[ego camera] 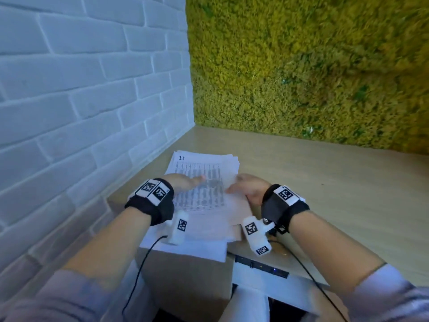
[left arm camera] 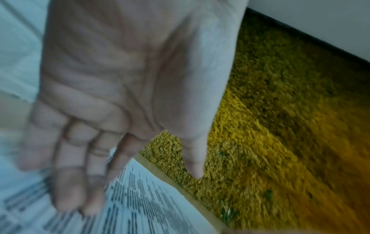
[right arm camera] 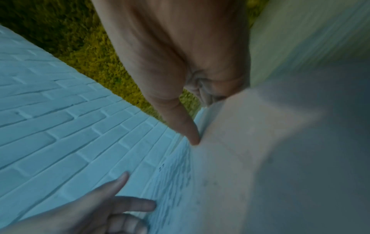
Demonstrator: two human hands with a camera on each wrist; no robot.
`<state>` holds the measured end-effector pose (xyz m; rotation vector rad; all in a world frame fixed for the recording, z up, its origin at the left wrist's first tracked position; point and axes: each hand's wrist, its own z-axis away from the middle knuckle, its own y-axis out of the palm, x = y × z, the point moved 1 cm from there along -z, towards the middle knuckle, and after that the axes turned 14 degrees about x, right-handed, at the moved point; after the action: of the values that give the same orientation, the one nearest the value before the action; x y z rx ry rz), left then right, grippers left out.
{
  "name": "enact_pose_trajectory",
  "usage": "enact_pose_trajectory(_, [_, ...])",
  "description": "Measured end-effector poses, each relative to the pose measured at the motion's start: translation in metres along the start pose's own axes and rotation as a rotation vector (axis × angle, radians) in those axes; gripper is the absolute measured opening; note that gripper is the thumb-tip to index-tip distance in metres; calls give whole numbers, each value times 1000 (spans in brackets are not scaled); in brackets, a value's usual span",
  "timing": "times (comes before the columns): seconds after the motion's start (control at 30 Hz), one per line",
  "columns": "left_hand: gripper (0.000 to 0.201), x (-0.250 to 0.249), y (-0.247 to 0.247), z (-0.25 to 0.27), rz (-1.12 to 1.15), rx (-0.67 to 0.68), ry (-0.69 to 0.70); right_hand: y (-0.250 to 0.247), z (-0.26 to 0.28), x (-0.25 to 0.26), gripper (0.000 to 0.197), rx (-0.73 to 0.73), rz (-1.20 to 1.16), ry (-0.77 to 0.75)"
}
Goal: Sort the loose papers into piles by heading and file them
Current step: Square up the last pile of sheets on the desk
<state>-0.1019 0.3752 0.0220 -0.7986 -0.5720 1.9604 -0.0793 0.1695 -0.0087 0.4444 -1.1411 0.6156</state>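
Observation:
A loose stack of printed papers (ego camera: 204, 165) lies on the wooden desk (ego camera: 325, 194) by the left wall. Its top sheet carries a table of text and the heading "1.1" (ego camera: 181, 158). My left hand (ego camera: 186, 182) hovers over the stack's left half, fingers straight. In the left wrist view the left hand (left arm camera: 90, 158) is blurred just above the printed sheet (left arm camera: 144, 197). My right hand (ego camera: 247, 185) is at the stack's right edge. There its thumb (right arm camera: 187, 126) presses a raised, curved sheet (right arm camera: 240, 158), which hides the other fingers.
A white brick wall (ego camera: 69, 101) closes the left side and a green moss wall (ego camera: 301, 66) the back. A dark strip device (ego camera: 260, 266) sits at the desk's front edge. A beige box (ego camera: 185, 282) stands under the near papers. Cables trail from both wrists.

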Motion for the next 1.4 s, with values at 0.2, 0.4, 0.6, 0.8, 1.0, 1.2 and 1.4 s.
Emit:
enact_pose_trajectory(0.2, [80, 10, -17, -38, 112, -174, 18, -64, 50, -17, 87, -237, -63, 93])
enact_pose_trajectory(0.4, [72, -6, -3, -42, 239, -91, 73, -78, 60, -20, 62, -177, 7, 106])
enact_pose_trajectory(0.6, [89, -76, 44, -26, 39, -123, 441, -95, 70, -26, 82, -254, 393, 144])
enact_pose_trajectory(0.8, [106, -126, 96, -8, -297, 2, 632, -139, 107, -41, 91, -345, 505, 213])
enact_pose_trajectory(1.0, [60, -137, 93, -16, -160, -180, 513, -150, 118, -53, 91, -383, 482, 206])
enact_pose_trajectory(1.2, [60, -112, 57, -32, 197, -105, 291, -145, 117, -48, 104, -337, 677, 294])
enact_pose_trajectory(1.4, [84, -118, 57, -35, 504, -74, 325, -138, 124, -56, 118, -217, 620, 255])
